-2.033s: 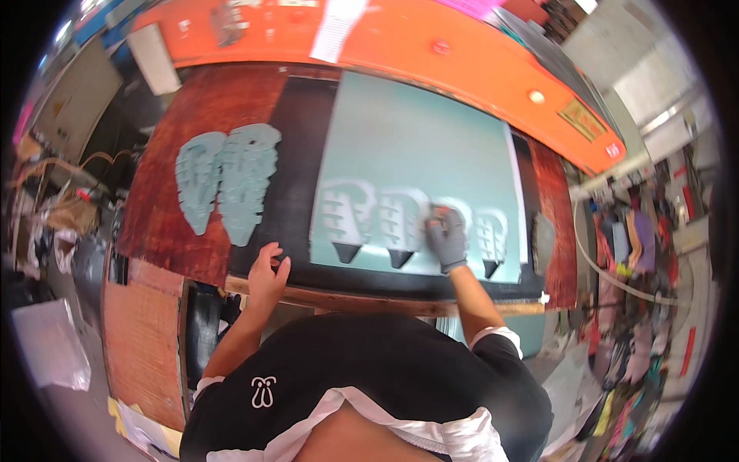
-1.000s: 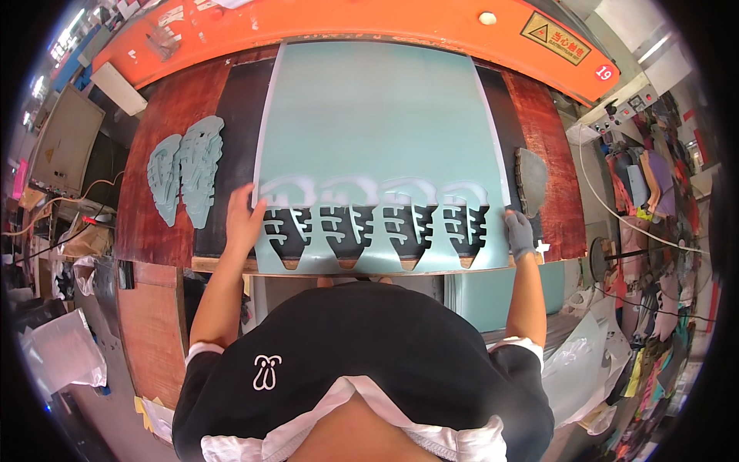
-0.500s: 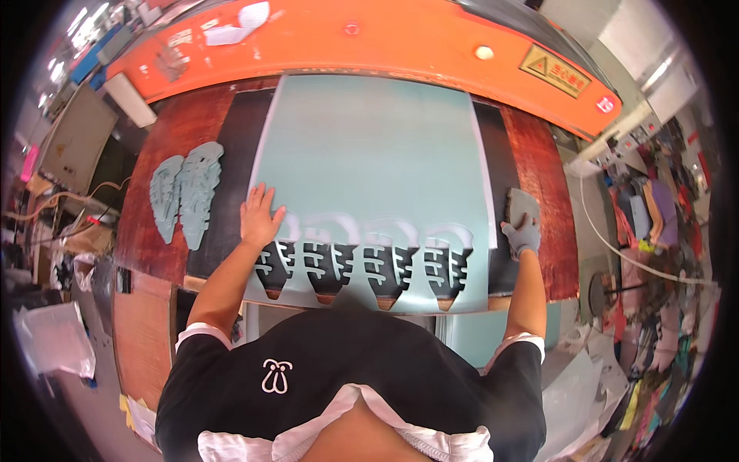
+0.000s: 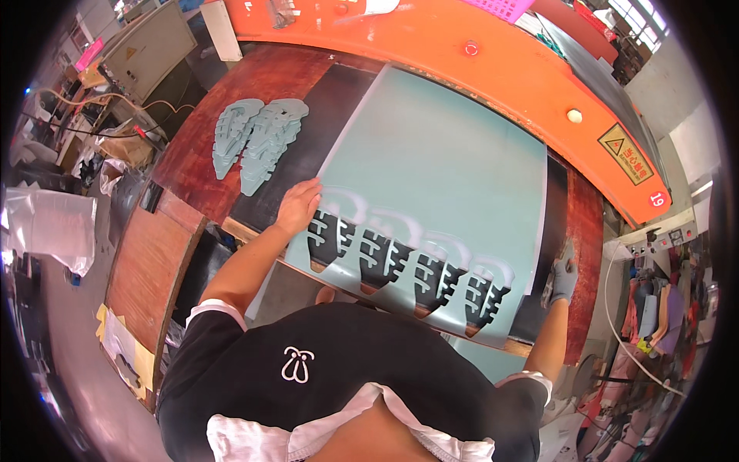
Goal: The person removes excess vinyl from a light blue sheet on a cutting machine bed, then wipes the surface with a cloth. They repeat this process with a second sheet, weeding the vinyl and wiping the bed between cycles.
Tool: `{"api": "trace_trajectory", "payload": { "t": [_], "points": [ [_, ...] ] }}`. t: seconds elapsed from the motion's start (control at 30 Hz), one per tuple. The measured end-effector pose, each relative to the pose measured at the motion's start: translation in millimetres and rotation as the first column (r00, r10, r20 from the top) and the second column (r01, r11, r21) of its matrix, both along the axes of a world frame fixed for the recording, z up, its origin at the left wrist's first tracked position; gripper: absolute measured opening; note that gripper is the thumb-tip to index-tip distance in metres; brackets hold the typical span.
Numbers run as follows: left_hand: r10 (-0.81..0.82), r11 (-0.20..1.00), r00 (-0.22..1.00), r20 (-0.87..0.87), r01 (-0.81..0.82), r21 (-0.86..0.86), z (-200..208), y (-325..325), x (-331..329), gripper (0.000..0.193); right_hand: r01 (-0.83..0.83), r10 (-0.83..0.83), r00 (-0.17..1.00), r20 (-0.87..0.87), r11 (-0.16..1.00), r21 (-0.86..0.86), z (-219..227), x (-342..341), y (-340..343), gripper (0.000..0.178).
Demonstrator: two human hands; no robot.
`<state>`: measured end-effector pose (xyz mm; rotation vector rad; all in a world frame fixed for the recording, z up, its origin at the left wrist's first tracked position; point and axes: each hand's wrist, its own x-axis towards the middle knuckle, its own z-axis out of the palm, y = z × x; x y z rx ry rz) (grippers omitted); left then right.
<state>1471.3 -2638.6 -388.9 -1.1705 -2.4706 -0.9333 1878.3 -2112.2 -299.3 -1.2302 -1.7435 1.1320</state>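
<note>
Head view: large pale teal sheet [image 4: 439, 192] lies flat on the dark cutting bed [image 4: 308, 146] of an orange press machine [image 4: 477, 69], near edge overhanging toward the person. Four sole-shaped cutouts [image 4: 412, 269] run in a row along that near edge, dark bed showing through.

Left hand [image 4: 299, 206], bare, fingers spread flat, presses on the sheet's near-left corner, just beside the first cutout; not gripping anything. Right hand [image 4: 563, 275], in a grey glove, sits at the sheet's right edge; whether it pinches the edge or just rests there, cannot tell.

Stack of cut teal sole pieces [image 4: 258, 142] lies on the reddish-brown table [image 4: 200, 165] left of the bed, well apart from both hands.

Handling, as a judgement: sheet looks thin, light, floppy rubber or foam, likely to sag and buckle if lifted at one point. The strip around the cutouts looks weak and may tear. Best held at both side edges or slid flat with open palms.

Versus half a second ago: the sheet sits angled to the right in the frame instead of squared up, the view has swung, the left hand stays on the same corner, and the right hand stays at the right edge.
</note>
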Motion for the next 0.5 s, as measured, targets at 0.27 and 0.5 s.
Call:
{"api": "trace_trajectory", "payload": {
  "t": [0.27, 0.5],
  "points": [
    [-0.147, 0.979, 0.989, -0.035, 0.151, 0.140, -7.4, -4.9, -12.3, 0.029, -0.419, 0.410, 0.906, -0.103, 0.904, -0.090, 31.9, -178.4, -176.9, 0.078],
    [-0.213, 0.967, 0.976, 0.051, 0.203, 0.153, -12.1, -13.3, -15.8, 0.032, -0.499, 0.498, 0.864, 0.071, 0.867, 0.002, 18.1, -370.4, -295.4, 0.085]
  ]
}}
